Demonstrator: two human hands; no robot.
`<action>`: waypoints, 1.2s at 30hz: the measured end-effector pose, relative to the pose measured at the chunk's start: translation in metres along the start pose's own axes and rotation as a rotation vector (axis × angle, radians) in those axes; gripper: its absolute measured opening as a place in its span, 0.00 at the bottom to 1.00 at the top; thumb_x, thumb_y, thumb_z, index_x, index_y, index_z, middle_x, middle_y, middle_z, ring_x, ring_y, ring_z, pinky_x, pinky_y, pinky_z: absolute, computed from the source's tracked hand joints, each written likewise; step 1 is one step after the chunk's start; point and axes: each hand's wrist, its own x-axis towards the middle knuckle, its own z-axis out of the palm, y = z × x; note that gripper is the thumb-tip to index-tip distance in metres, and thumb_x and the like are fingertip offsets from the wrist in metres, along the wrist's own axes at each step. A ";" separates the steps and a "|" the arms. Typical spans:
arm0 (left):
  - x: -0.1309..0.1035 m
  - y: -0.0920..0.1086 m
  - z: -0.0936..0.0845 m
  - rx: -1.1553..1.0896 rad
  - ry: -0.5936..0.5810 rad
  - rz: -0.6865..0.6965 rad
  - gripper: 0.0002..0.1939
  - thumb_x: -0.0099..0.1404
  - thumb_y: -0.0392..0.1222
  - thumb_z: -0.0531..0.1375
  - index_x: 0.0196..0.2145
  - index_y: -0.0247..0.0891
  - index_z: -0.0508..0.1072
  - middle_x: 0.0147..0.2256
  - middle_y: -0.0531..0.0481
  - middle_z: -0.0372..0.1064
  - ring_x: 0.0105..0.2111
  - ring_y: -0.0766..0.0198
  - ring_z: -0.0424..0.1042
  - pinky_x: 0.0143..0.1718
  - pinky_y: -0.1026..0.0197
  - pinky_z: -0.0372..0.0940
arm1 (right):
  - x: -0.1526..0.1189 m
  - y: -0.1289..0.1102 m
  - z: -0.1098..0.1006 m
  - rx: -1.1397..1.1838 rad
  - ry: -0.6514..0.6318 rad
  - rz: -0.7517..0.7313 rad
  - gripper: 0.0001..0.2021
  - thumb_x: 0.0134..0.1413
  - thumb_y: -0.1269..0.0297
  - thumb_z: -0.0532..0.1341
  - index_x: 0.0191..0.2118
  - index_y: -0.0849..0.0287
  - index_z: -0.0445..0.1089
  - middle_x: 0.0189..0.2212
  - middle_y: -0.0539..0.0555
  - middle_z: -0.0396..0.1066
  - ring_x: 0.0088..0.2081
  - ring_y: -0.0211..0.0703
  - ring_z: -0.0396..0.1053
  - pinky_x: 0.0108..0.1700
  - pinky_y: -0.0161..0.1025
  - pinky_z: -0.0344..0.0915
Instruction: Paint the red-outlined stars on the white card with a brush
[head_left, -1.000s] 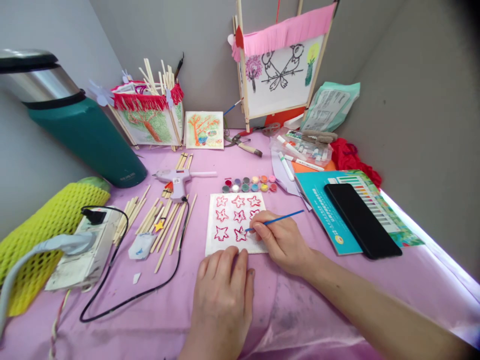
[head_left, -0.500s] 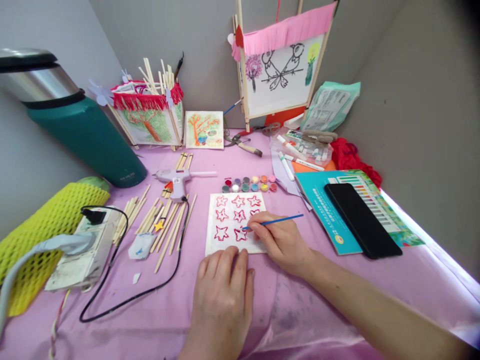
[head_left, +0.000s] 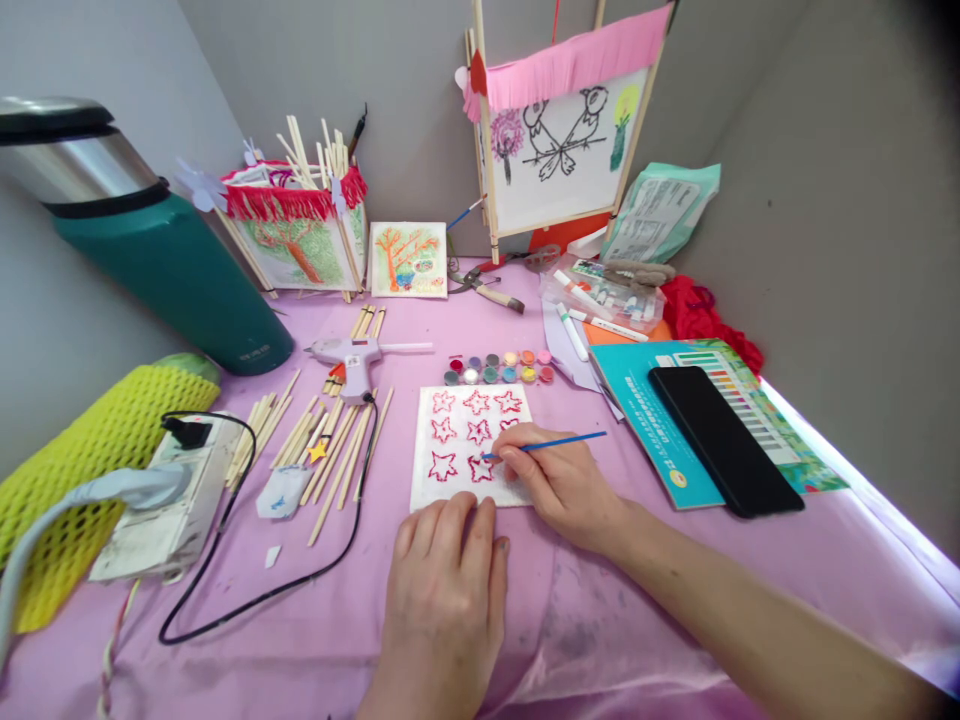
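A white square panel (head_left: 429, 484) with rows of red-outlined stars lies on the pink cloth. My right hand (head_left: 559, 480) pinches a thin blue paintbrush (head_left: 570, 439), its tip at the star in the middle of the bottom row. Part of the panel's right side is hidden under that hand. My left hand (head_left: 448, 585) lies flat, its fingertips on the panel's near edge, holding nothing. Just behind the panel stand two rows of small paint pots (head_left: 491, 375) in several colours.
Left of the panel are wooden sticks (head_left: 328, 510), a glue gun (head_left: 352, 362) with a black cable, a power strip (head_left: 172, 510) and a large green bottle (head_left: 172, 260). A black phone (head_left: 724, 440) lies on a blue booklet (head_left: 637, 400) at the right.
The brush tip has shifted very slightly to the left. My left hand has stayed in place.
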 end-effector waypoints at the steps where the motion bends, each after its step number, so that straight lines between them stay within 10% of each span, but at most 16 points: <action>1: 0.000 0.000 0.000 0.002 -0.002 -0.001 0.15 0.62 0.34 0.57 0.47 0.34 0.69 0.42 0.43 0.68 0.40 0.57 0.65 0.40 0.51 0.61 | 0.000 0.000 0.000 0.001 0.000 -0.004 0.14 0.65 0.68 0.47 0.34 0.59 0.68 0.30 0.54 0.74 0.32 0.41 0.73 0.36 0.37 0.68; 36: 0.001 -0.001 0.001 -0.001 0.003 0.002 0.14 0.62 0.34 0.57 0.47 0.33 0.69 0.42 0.43 0.68 0.40 0.57 0.65 0.40 0.52 0.61 | -0.003 0.001 -0.002 0.105 0.001 -0.060 0.13 0.64 0.69 0.49 0.32 0.60 0.68 0.28 0.54 0.73 0.31 0.39 0.71 0.34 0.36 0.66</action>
